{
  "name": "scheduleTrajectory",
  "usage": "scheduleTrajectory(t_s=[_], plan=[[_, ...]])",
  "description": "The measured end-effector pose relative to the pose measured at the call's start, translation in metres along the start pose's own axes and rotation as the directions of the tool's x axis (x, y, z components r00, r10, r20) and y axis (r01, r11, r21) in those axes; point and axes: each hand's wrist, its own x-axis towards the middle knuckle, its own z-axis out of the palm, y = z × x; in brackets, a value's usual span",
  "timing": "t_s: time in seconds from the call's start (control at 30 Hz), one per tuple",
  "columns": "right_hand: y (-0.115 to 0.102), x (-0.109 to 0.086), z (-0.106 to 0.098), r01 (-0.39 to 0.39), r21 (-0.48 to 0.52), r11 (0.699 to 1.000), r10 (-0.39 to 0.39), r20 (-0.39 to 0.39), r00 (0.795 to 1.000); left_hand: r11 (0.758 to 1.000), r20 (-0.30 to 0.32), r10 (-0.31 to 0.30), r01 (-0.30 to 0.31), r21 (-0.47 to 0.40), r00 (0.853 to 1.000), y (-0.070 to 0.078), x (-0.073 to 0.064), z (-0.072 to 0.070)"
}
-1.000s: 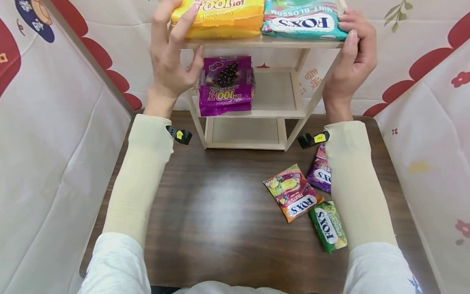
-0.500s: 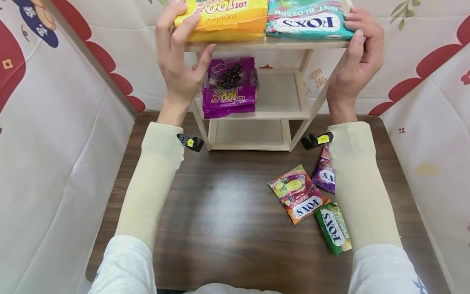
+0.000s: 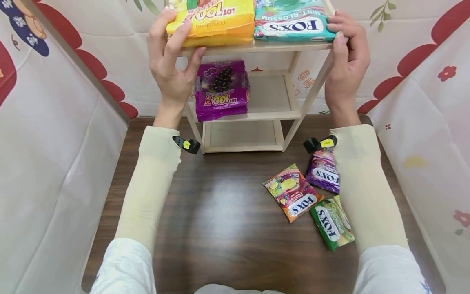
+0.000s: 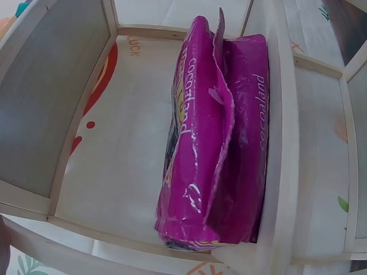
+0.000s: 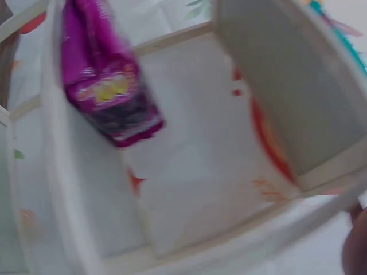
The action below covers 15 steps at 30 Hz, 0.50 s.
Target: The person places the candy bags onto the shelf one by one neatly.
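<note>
In the head view my left hand (image 3: pixel 169 75) grips the left end of the top board of a small wooden shelf (image 3: pixel 235 149). Its index finger lies on a yellow candy bag (image 3: pixel 216 28), and the thumb is at the board's front edge. My right hand (image 3: pixel 346 71), fingers curled, holds the right end, beside a teal Fox's candy bag (image 3: pixel 293 24). Both bags lie side by side on top. Below them a purple grape candy bag (image 3: pixel 222 87) is on the middle shelf, at its left end; it also shows in the left wrist view (image 4: pixel 200 143).
On the brown table, right of the shelf's foot, lie three Fox's packets: an orange-red one (image 3: pixel 292 192), a purple one (image 3: pixel 323 173) and a green one (image 3: pixel 332 224). My right forearm passes over the purple and green ones. Patterned cloth (image 3: pixel 66 163) walls in the table.
Both hands stay at the shelf's ends. The head view has shifted slightly, so more of the top bags shows. The purple and green packets are less covered by the right forearm.
</note>
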Motion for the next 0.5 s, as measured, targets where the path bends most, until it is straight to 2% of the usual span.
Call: scheduleTrajectory(t_s=[0.13, 0.27, 0.4, 0.5], plan=[[-0.020, -0.002, -0.015, -0.030, -0.087, 0.996, 0.041, 0.120, 0.992, 1.000, -0.006, 0.012, -0.012, 0.004, 1.000, -0.002, -0.001, 0.000], [-0.035, -0.013, -0.030, -0.041, -0.121, 0.992, 0.056, 0.128, 0.990, 0.999, -0.023, 0.040, -0.039, 0.019, 0.999, -0.007, -0.002, 0.001], [-0.039, -0.034, -0.050, -0.058, -0.158, 0.986, 0.084, 0.165, 0.983, 0.998, -0.030, 0.062, -0.061, 0.034, 0.998, -0.007, 0.000, 0.001], [-0.041, -0.057, -0.064, -0.026, -0.194, 0.981, 0.077, 0.261, 0.962, 0.998, -0.029, 0.056, -0.055, 0.042, 0.998, -0.004, 0.000, -0.001]])
